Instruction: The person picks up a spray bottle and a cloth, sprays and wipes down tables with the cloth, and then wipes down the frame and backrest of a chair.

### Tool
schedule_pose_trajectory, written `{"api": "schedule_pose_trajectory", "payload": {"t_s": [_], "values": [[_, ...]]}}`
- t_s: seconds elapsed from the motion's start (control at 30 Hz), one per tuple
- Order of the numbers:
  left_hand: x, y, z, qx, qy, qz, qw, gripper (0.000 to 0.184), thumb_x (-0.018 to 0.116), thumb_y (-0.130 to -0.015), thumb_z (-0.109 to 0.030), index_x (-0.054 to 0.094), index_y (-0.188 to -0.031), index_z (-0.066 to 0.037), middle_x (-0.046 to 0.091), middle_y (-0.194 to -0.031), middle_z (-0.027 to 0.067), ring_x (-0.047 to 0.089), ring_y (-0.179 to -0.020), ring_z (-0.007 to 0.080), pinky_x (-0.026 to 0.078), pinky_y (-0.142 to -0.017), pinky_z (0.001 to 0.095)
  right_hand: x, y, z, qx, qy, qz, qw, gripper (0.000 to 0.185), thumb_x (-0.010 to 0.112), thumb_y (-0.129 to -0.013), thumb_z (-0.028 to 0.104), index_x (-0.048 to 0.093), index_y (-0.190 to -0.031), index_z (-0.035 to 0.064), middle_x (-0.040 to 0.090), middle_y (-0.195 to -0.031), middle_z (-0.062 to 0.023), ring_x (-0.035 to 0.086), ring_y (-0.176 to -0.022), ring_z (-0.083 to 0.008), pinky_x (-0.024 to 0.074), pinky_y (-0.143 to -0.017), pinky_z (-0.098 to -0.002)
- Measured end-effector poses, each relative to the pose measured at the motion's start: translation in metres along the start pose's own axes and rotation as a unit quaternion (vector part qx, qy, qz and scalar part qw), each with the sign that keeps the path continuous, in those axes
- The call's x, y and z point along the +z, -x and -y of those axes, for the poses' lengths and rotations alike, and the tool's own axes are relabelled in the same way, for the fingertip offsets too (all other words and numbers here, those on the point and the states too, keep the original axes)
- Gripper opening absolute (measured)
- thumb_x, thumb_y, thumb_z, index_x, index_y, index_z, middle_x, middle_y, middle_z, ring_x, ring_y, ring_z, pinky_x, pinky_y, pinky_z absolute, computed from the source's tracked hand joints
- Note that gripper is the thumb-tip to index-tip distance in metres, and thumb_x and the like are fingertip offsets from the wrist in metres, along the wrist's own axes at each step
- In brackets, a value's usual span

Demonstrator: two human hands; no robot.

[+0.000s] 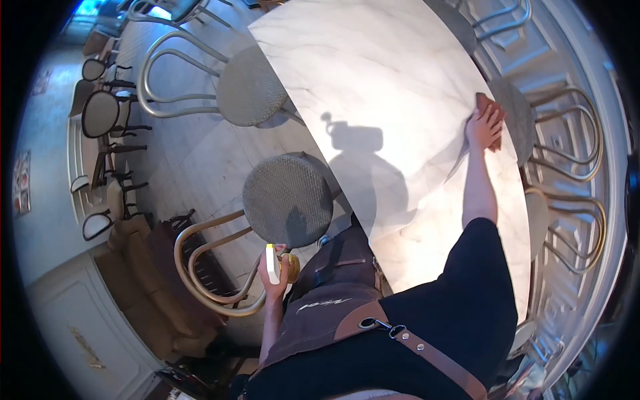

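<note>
My left hand (273, 287) is closed around a spray bottle (272, 265), low beside my apron. The bottle has a white trigger head with a yellow tip, and part of an amber body shows past my fingers. Reaching out over the marble-patterned table (373, 60), my right hand (481, 130) holds a brown cloth (491, 110) down against the far edge of the top. Its fingers lie somewhat spread over the folded cloth. Shadows of my head and arm fall across the tabletop.
A round-seated chair (288, 200) stands close to my left hand, with another chair (250, 87) farther along that side. More chairs (570, 133) line the table's opposite side by the panelled wall. A brown sofa (143, 280) and several dark-framed chairs stand at far left.
</note>
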State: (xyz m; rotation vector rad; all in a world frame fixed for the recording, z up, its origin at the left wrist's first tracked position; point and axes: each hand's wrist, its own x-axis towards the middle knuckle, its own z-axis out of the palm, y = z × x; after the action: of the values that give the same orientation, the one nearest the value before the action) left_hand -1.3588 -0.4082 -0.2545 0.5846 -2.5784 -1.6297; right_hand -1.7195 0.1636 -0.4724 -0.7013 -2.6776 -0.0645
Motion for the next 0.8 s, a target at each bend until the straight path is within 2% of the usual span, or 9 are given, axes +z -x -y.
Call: {"api": "schedule_pose_trajectory", "payload": {"t_s": [0.1,0.17,0.2,0.23,0.3,0.43,0.53,0.57,0.8], "values": [[0.001,-0.005,-0.012,-0.003,0.030,0.003,1.000,0.022,0.065,-0.091,0.001,0.057,-0.112,0.000,0.069,-0.111,0.0138,0.064,-0.074,0.0122,0.051,-0.069,0.0286,0.003,0.029,0.073,-0.148,-0.011,-0.039,0.988,0.055,0.048,-0.101,0.038,0.045,-0.151,0.0148,0.043,-0.156,-0.0154,0.044,-0.138,-0.0411,0.0347,-0.111,-0.0604],[0.001,-0.008,-0.013,0.016,0.036,0.007,0.999,0.022,0.065,-0.091,0.001,0.057,-0.112,-0.001,0.068,-0.112,0.0119,0.062,-0.074,0.0112,0.050,-0.069,0.0280,-0.082,0.075,0.155,-0.211,-0.136,0.094,0.963,0.047,0.050,-0.100,0.024,0.051,-0.142,0.0042,0.054,-0.144,-0.0182,0.051,-0.129,-0.0377,0.0374,-0.108,-0.0518],[0.005,-0.009,-0.012,0.022,0.041,0.003,0.999,0.022,0.065,-0.091,0.001,0.057,-0.112,-0.001,0.068,-0.112,0.0119,0.062,-0.074,0.0112,0.050,-0.069,0.0280,-0.133,0.090,0.188,-0.183,-0.155,0.335,0.911,0.046,0.051,-0.096,0.019,0.053,-0.140,0.0047,0.054,-0.142,-0.0190,0.050,-0.129,-0.0387,0.0386,-0.106,-0.0517],[0.004,-0.011,-0.012,0.031,0.033,0.005,0.999,0.022,0.065,-0.091,0.001,0.057,-0.112,-0.001,0.068,-0.113,0.0128,0.062,-0.076,0.0116,0.050,-0.071,0.0280,-0.125,0.148,0.192,-0.299,-0.244,0.122,0.914,0.047,0.057,-0.088,0.016,0.056,-0.135,0.0108,0.055,-0.138,-0.0160,0.052,-0.123,-0.0363,0.0436,-0.096,-0.0527],[-0.002,-0.010,-0.012,0.041,0.028,0.006,0.999,0.021,0.065,-0.091,0.001,0.057,-0.111,-0.001,0.067,-0.115,0.0138,0.063,-0.077,0.0120,0.050,-0.072,0.0281,-0.149,0.228,0.195,-0.411,-0.266,0.169,0.856,0.071,0.063,-0.084,0.019,0.043,-0.152,0.0152,0.038,-0.158,-0.0137,0.038,-0.142,-0.0382,0.0266,-0.118,-0.0554],[-0.024,-0.010,-0.024,0.006,0.108,-0.034,0.993,0.025,0.064,-0.092,0.002,0.056,-0.116,-0.001,0.063,-0.121,0.0180,0.064,-0.082,0.0126,0.052,-0.078,0.0285,-0.194,0.297,0.128,-0.477,-0.294,0.281,0.779,0.073,0.064,-0.086,0.027,0.040,-0.155,0.0178,0.033,-0.162,-0.0110,0.025,-0.152,-0.0361,0.0160,-0.123,-0.0563],[-0.059,0.000,-0.026,0.001,0.182,-0.087,0.980,0.028,0.062,-0.094,0.002,0.053,-0.120,-0.002,0.060,-0.122,0.0194,0.064,-0.081,0.0111,0.053,-0.077,0.0286,-0.175,0.290,0.066,-0.460,-0.198,0.233,0.833,0.062,0.058,-0.090,0.020,0.046,-0.151,0.0135,0.042,-0.157,-0.0132,0.032,-0.148,-0.0383,0.0204,-0.120,-0.0580],[-0.072,0.004,-0.021,0.002,0.222,-0.105,0.969,0.029,0.061,-0.094,0.002,0.052,-0.121,-0.002,0.058,-0.122,0.0195,0.063,-0.079,0.0110,0.052,-0.079,0.0289,-0.165,0.273,0.052,-0.373,-0.175,0.350,0.841,0.060,0.058,-0.094,0.023,0.044,-0.152,0.0128,0.040,-0.159,-0.0128,0.032,-0.148,-0.0390,0.0216,-0.118,-0.0588],[-0.175,0.021,-0.021,0.083,0.389,-0.088,0.913,0.026,0.051,-0.100,-0.007,0.043,-0.124,-0.010,0.051,-0.118,0.0142,0.056,-0.080,0.0132,0.046,-0.089,0.0369,-0.157,0.309,0.082,-0.086,-0.068,0.061,0.992,0.061,0.046,-0.104,0.039,0.033,-0.158,0.0135,0.029,-0.164,-0.0109,0.023,-0.151,-0.0389,0.0179,-0.123,-0.0544]]}}
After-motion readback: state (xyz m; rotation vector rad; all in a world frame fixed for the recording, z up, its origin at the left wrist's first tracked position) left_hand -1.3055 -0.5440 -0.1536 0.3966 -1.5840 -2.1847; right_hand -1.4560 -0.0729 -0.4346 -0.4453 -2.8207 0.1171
